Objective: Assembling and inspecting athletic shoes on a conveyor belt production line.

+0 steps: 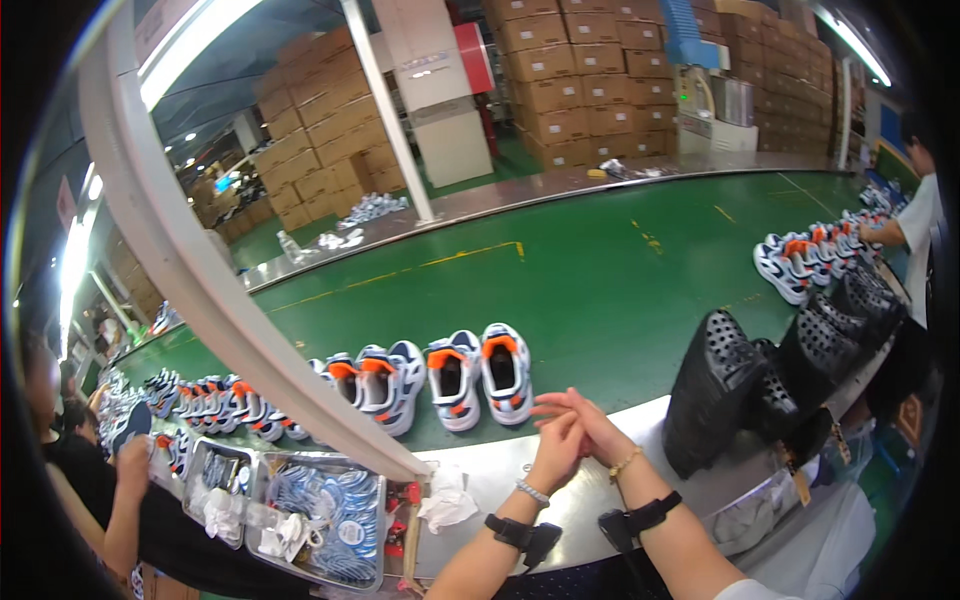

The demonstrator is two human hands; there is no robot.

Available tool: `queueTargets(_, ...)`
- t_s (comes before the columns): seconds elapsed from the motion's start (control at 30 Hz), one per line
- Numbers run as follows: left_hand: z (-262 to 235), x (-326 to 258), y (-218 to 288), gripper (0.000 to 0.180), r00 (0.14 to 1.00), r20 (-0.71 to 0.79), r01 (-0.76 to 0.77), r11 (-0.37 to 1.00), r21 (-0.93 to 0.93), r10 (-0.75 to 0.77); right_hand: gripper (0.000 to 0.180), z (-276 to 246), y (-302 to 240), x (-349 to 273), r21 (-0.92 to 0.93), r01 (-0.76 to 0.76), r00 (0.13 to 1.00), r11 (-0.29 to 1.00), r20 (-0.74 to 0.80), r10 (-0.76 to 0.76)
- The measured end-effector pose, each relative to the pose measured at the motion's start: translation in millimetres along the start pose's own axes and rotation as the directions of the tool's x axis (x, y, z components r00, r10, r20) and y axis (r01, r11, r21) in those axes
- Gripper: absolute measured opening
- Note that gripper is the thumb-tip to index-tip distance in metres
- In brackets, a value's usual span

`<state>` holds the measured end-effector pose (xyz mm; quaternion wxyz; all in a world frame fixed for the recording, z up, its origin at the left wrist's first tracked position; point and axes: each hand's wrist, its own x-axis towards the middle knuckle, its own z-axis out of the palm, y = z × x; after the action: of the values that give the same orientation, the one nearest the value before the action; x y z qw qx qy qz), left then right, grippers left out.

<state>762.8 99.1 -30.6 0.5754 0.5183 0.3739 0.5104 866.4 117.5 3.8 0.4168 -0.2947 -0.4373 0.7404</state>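
**A:** Hands, item one?

**B:** My left hand (556, 440) and right hand (590, 420), pressed together at the near edge of the tabletop (690, 480), fingers loose and overlapping. Neither grip is clamped on anything; the fingers lie slack, one hand's against the other's. Beaded bracelet and black strap on the left wrist, gold chain and black strap on the right.

**A:** Nearest goods?

**B:** One pair of sneakers (480, 375), white with orange tongues and blue trim, toes pointing away, standing on the green belt (600, 280) just beyond my fingertips. More pairs run off to the left in a row; another cluster (810, 255) sits far right, by a person in white.

**A:** Containers?

**B:** Two trays down left. The larger tray (325, 520) holds a heap of blue-and-white round tags plus a crumpled white cloth. The smaller tray (215, 478) beside it holds more small blue pieces; I cannot tell what kind.

**A:** Other stock?

**B:** A white rag (447, 500) on the tabletop near my left wrist. Black perforated forms (725, 390), tilted, stacked to my right. Cardboard cartons (590, 75) piled behind the belt.
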Motion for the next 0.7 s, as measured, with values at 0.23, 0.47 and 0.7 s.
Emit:
queueTargets(0.23,4.2,9.0,8.4,0.019,0.994,-0.078,-0.067,0.991,0.117,0.077,0.059,-4.9,-7.0,-7.9,0.057,0.078,0.993,0.995,-0.093,-0.073)
queueTargets(0.47,4.0,12.3,11.1,0.011,0.955,-0.170,-0.212,0.962,0.174,0.241,0.058,-6.8,-2.3,-3.5,0.111,0.155,0.980,0.982,-0.145,-0.138)
queueTargets(0.7,-2.1,12.2,1.3,0.019,0.977,-0.099,-0.165,0.960,0.225,0.191,0.065,-15.9,5.1,-0.5,0.003,0.149,0.977,0.989,-0.153,-0.147)
